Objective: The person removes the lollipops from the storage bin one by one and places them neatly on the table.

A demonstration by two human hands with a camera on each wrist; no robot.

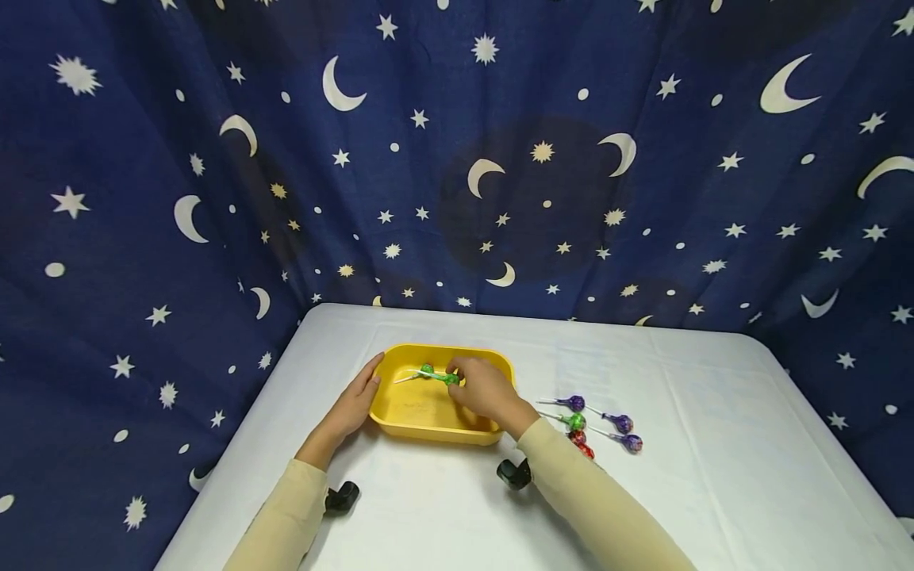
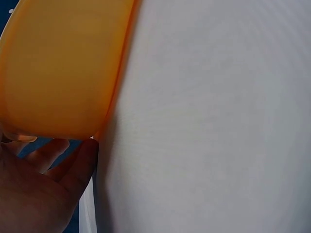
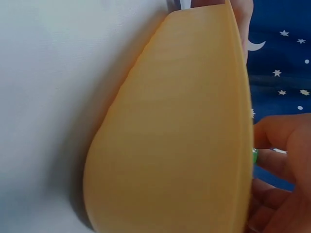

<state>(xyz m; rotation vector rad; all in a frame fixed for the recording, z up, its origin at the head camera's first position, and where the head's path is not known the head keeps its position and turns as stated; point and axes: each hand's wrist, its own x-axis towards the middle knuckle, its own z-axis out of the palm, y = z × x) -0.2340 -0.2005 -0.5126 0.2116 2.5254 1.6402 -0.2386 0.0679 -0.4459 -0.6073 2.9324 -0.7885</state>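
A yellow plastic tray (image 1: 428,434) stands on the table. My left hand (image 1: 351,406) rests against its left end, fingers fairly straight; in the left wrist view the fingertips touch the tray's end wall (image 2: 58,73). Over the tray's right part, my right hand (image 1: 485,390) pinches a green-wrapped lollipop (image 1: 452,380) by its head, the white stick pointing left. Just behind it, another green lollipop (image 1: 427,369) lies in the tray. From the right wrist view, the tray wall (image 3: 170,121) hides most of the held lollipop (image 3: 254,155); only a bit of green shows between the fingers.
Right of the tray lie several lollipops: purple ones (image 1: 631,442), a green one (image 1: 575,422) and red ones (image 1: 577,437), partly hidden by my right sleeve (image 1: 593,496). The table (image 1: 714,476) has a white cover. A blue curtain (image 1: 443,198) with stars and moons hangs behind.
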